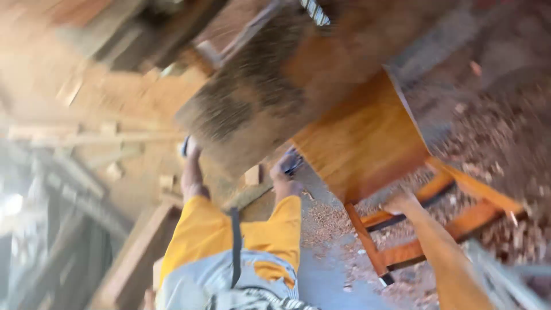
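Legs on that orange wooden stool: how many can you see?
2. One stool leg runs down from the seat's near corner to the dusty floor; another slants toward the right edge. Crossbars join them. More legs may be hidden behind the seat.

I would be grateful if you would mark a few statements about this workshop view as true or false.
1. The wooden table is orange-brown, with rails between its legs. True.
2. The floor around the table is swept clean. False: wood shavings lie thick about it.
3. A hand on a bare arm from the lower right reaches the table top's lower edge. True, though blur hides whether it grips.
4. The clothing at the bottom of the view is blue. False: the yellow cloth lies next to a grey garment.
5. Both hands rest on the table. False: only one hand shows there.
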